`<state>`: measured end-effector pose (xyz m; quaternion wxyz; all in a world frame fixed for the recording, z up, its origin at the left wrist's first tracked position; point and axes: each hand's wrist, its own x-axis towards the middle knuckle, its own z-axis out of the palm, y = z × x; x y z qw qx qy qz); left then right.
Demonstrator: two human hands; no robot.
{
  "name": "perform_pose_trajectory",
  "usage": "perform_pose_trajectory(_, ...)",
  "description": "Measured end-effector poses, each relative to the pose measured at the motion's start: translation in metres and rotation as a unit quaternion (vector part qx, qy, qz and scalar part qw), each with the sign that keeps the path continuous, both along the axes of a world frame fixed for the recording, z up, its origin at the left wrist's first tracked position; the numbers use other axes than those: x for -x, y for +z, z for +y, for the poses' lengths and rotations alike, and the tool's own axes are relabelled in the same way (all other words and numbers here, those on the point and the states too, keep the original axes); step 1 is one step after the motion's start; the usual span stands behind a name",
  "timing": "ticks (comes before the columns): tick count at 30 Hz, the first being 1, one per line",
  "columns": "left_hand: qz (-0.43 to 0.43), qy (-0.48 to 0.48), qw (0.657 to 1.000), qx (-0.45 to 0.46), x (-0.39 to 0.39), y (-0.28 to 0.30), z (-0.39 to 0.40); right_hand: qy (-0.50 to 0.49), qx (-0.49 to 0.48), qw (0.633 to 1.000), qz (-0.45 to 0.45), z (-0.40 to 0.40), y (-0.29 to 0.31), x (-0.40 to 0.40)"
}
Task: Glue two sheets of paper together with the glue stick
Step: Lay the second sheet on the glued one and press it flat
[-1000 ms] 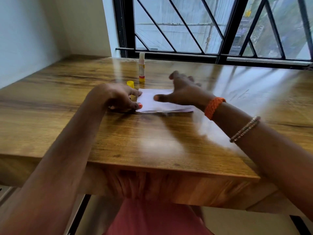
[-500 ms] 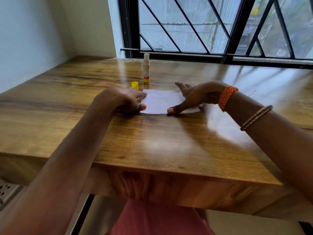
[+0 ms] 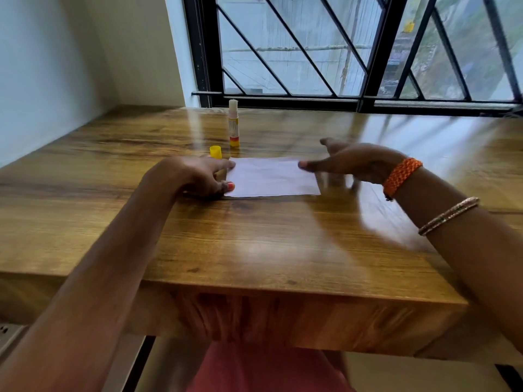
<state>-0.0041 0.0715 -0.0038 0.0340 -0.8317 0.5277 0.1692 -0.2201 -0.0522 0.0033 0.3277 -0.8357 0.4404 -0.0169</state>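
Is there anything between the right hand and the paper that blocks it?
Nothing visible. The right hand hovers at the right edge of the paper; the glue stick and cap stand farther back left.

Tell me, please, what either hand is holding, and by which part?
Nothing is gripped: left hand fingers press the paper at its left edge; right hand is open, empty.

The left hand [image 3: 195, 176] is laid low, knuckles up, with the forefinger stretched forward and the thumb tucked below, its nail painted. The left forearm is extended in from the lower left. The right hand [image 3: 351, 162] is held raised, blurred, fingers spread loosely and nothing gripped. The right wrist is ringed by a band, and the forearm is angled in from the right.
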Motion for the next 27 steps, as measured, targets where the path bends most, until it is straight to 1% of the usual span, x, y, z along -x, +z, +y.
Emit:
perform_pose_trajectory(1, 0.007, -0.001, 1.000, -0.003, -0.001, 0.001, 0.000, -0.003, 0.049, 0.998, -0.037, 0.006, -0.001, -0.007)
perform_pose_trajectory(3, 0.018, -0.004, 1.000, -0.015, -0.001, 0.003, -0.001, 0.048, 0.149, 0.987, -0.048, 0.020, -0.007, -0.031)
perform_pose_trajectory(4, 0.021, -0.006, 1.000, -0.022, 0.000, 0.005, -0.001, 0.084, 0.170, 0.981, -0.035, 0.028, -0.012, -0.047)
perform_pose_trajectory(6, 0.033, -0.010, 0.999, -0.029, 0.002, 0.009, -0.002, 0.146, 0.174, 0.974, 0.014, 0.044, -0.025, -0.077)
perform_pose_trajectory(8, 0.059, 0.000, 0.998, -0.027, 0.003, 0.010, -0.005, 0.176, 0.199, 0.963, 0.051, 0.052, -0.041, -0.096)
perform_pose_trajectory(10, 0.068, 0.010, 0.997, -0.027, 0.002, 0.011, -0.007, 0.174, 0.228, 0.956, 0.059, 0.049, -0.052, -0.102)
perform_pose_trajectory(13, 0.041, 0.020, 0.998, -0.041, 0.003, 0.010, -0.009, 0.165, 0.237, 0.955, 0.065, 0.046, -0.055, -0.099)
perform_pose_trajectory(19, -0.075, -0.008, 0.993, -0.095, 0.015, 0.015, -0.012, 0.127, 0.246, 0.954, 0.116, 0.033, -0.049, -0.069)
perform_pose_trajectory(25, -0.076, -0.012, 0.992, -0.097, 0.016, 0.017, -0.011, 0.087, 0.250, 0.949, 0.169, 0.012, -0.045, -0.030)
perform_pose_trajectory(27, -0.051, -0.002, 0.995, -0.086, 0.012, 0.014, -0.011, 0.081, 0.252, 0.948, 0.179, 0.011, -0.045, -0.028)
